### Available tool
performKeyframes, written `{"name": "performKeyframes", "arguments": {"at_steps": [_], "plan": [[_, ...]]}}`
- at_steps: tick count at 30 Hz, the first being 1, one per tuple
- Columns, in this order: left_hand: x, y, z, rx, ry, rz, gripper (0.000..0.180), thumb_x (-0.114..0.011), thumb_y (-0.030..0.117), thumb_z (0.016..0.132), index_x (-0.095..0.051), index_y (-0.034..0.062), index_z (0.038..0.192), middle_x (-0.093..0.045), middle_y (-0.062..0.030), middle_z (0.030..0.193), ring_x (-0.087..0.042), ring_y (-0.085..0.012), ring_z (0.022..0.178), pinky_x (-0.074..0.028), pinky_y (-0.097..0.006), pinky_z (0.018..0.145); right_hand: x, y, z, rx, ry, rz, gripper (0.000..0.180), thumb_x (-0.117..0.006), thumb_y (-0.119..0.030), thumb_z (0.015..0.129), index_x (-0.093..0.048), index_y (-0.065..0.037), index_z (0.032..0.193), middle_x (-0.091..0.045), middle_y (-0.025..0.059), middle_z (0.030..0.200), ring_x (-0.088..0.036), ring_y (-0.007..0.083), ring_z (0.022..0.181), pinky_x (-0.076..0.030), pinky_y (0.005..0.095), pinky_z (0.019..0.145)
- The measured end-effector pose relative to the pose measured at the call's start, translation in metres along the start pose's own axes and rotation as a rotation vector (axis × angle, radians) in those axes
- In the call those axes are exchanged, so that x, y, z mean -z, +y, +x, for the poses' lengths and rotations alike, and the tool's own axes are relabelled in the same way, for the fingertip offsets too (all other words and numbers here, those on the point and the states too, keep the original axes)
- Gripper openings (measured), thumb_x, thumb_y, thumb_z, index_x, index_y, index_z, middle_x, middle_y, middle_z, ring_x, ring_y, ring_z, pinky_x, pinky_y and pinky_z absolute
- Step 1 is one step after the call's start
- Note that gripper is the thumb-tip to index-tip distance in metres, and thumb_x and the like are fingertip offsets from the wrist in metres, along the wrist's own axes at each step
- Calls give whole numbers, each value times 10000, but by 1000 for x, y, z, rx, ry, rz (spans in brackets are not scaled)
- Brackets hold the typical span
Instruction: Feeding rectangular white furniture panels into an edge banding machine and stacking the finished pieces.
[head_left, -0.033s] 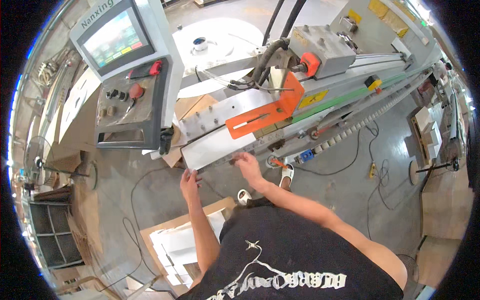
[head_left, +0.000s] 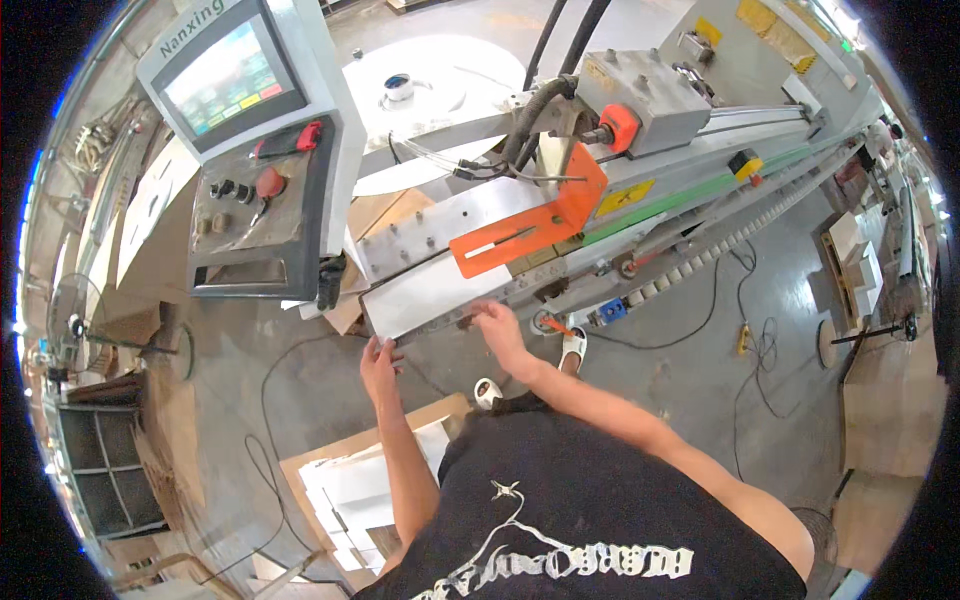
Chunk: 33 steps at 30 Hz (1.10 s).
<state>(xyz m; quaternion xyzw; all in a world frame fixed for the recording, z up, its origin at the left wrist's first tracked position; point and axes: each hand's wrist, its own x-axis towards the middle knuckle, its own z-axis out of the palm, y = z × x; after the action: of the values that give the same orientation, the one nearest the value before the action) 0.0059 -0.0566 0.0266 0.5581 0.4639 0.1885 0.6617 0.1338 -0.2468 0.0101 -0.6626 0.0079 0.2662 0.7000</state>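
A long white panel (head_left: 425, 295) lies on the near side of the machine bed, below an orange slotted guard (head_left: 515, 240). My left hand (head_left: 380, 370) is at the panel's near left corner, its fingertips against the edge and its thumb lower down, closed on that corner. Farther right, my right hand (head_left: 500, 335) sits by the machine's near edge, with bent fingers pointing left. Its fingertips meet a small dark spot there, and I cannot make out what lies between them.
A control console (head_left: 245, 170) with a screen and red button stands at the left. Behind the bed is a large white round table (head_left: 440, 75). White sheets on cardboard (head_left: 350, 495) lie low on my left. Cables (head_left: 690, 335) cross the grey floor at right.
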Motion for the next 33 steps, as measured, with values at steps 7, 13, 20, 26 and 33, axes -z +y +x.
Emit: {"name": "performKeyframes", "arguments": {"at_steps": [7, 13, 20, 26, 33], "plan": [[-6, 1, 7, -7, -27, -4, 557, -650, 156, 851, -431, -36, 1326, -651, -100, 941, -628, -154, 729, -435, -244, 517, 3, -10, 5, 30, 25, 321, 276, -507, -26, 804, -597, 33, 1058, -615, 73, 1003, -559, 134, 916, -449, 259, 815], [-18, -6, 7, 9, -102, -28, 575, -639, 123, 854, -395, -35, 1349, -656, -116, 993, -652, -181, 818, -471, -260, 570, 9, -9, 10, 89, 186, 396, 206, -488, 14, 813, -584, 21, 995, -604, 87, 978, -564, 155, 911, -464, 270, 814], [-73, -12, -13, 21, -345, -106, 598, -600, 99, 874, -330, -17, 1395, -598, -163, 1184, -603, -204, 1044, -503, -286, 717, 71, -10, 41, 129, 345, 488, 165, -455, 18, 798, -536, 28, 941, -586, 111, 961, -608, 215, 913, -519, 323, 851], [-124, -10, -20, -2, -557, -177, 613, -556, 86, 891, -272, -47, 1418, -568, -161, 1230, -586, -221, 1071, -493, -295, 782, 125, -29, 59, 178, 381, 495, 126, -475, -3, 820, -535, 1, 931, -592, 104, 949, -608, 202, 909, -521, 327, 854], [-142, -21, -16, 7, -715, -101, 506, -597, 158, 880, -429, 74, 1349, -621, -112, 1132, -604, -159, 914, -496, -293, 747, 185, -29, 54, 184, 212, -67, 272, -562, -115, 817, -592, -61, 1083, -610, 64, 997, -574, 206, 950, -463, 350, 838]]}}
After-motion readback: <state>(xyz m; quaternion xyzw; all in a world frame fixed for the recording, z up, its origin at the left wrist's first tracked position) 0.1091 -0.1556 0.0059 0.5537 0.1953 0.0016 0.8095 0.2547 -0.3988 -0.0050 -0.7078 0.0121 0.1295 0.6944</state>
